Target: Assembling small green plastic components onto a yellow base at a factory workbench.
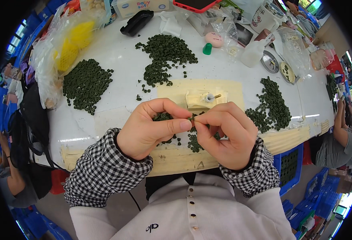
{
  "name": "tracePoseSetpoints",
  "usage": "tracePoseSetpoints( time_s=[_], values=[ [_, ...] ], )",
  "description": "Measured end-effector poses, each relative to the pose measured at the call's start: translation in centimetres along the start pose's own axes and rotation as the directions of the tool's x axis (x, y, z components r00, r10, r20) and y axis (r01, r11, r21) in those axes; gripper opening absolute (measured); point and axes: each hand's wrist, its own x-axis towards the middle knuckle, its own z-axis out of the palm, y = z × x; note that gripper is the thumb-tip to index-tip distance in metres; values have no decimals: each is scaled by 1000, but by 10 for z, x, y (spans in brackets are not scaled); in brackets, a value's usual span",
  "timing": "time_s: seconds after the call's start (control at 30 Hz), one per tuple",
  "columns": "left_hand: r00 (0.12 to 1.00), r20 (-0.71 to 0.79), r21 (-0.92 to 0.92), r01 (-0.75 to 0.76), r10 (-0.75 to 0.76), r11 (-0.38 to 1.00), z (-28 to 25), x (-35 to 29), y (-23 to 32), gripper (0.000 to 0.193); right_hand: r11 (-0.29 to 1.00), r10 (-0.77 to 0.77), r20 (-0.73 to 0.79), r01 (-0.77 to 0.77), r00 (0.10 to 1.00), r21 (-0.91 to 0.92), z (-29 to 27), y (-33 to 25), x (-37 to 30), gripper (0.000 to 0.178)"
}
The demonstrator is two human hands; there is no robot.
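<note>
Between thumb and forefinger, my left hand point(146, 127) pinches a small dark green piece point(191, 118). The fingertips of my right hand point(228, 134) close on the same piece from the other side. It is too small and covered to tell its exact kind. Below and behind my fingers lie loose round dark green parts point(193, 144), partly hidden by both hands. Just beyond the hands stands a small fixture point(200, 99) wrapped in cream tape, with a metal pin point(211, 97) sticking out of it.
Heaps of dark green parts lie at the left point(87, 86), far middle point(166, 50) and right point(275, 105). A black tray point(137, 23), a green cap point(207, 49) and round metal lids point(269, 61) sit farther back. Plastic bags point(44, 60) line the left edge; a blue crate point(300, 164) stands right.
</note>
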Motion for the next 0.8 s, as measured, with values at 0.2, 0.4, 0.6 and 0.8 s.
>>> tracePoseSetpoints(
  time_s=[0.2,0.4,0.6,0.8],
  values=[
    [1000,-1,22,-11,11,1000,0,1,2,10,1000,1,17,-2,1000,10,-3,-2,1,17],
    [1000,0,33,-2,2,999,-1,0,1,11,1000,-7,-2,7,1000,8,-2,-2,1,19],
    [1000,-1,29,-12,12,1000,0,0,0,11,993,45,68,-52,997,106,-6,-1,2,17],
    [999,54,68,1,-4,998,1,-2,3,15,926,100,198,-164,975,339,-10,10,3,14]
  ],
)
